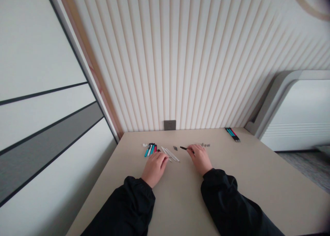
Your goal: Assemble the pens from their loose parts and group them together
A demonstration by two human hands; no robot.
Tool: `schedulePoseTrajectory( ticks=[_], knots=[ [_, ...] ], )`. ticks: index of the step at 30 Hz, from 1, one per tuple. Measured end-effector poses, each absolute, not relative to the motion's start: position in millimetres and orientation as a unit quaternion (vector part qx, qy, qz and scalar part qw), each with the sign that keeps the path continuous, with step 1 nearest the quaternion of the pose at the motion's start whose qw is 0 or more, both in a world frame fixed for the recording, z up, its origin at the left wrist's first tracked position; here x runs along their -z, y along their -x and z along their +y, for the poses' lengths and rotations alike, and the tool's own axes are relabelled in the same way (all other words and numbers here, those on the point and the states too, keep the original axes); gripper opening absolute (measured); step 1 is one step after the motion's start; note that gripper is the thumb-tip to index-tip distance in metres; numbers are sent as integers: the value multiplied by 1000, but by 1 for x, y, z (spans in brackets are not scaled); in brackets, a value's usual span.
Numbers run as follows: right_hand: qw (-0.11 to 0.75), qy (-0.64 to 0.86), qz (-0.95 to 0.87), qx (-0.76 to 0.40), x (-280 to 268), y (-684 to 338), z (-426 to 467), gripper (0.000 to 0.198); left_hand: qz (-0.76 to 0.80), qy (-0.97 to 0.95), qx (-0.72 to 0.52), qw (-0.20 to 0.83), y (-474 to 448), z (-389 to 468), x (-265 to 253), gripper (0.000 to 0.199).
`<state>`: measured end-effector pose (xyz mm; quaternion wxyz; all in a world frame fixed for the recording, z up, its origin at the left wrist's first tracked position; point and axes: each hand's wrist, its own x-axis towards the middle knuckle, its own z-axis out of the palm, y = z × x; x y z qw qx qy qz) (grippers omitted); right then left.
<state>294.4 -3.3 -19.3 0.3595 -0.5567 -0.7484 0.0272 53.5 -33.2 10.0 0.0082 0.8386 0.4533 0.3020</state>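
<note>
My right hand point(200, 157) is closed around a slim black pen part point(183, 148), which points out to the left past my fingertips. My left hand point(155, 166) is low over the table with its fingers curled together; what they hold, if anything, is too small to make out. Just beyond it lie several blue, white and red pen barrels point(150, 150) with black ends. Thin white refills point(172, 154) lie loosely side by side to the right of my left fingertips. Between the hands, farther back, is a small pile of grey pieces point(175, 148).
Small white pieces point(145, 145) lie behind the barrels, and small metallic-looking pieces point(205, 145) lie beyond my right hand. A row of pens point(232, 134) lies at the table's back right. The table point(177, 205) meets a ribbed wall with a dark socket point(169, 125).
</note>
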Motion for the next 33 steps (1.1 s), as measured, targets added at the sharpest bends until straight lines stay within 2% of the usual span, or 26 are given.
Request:
schedulePoseTrajectory(
  ticks=[3,6,33],
  knots=[
    [388,477,-783,-91,17,-287,-6,17,471,-827,-307,-2,-53,-33,-11,15],
    [405,448,-792,-92,15,-282,-10,18,480,-821,-309,-10,-52,-33,-11,15],
    [383,410,-823,-91,7,-278,-18,19,458,-839,-293,6,-55,-35,-11,12]
  ],
)
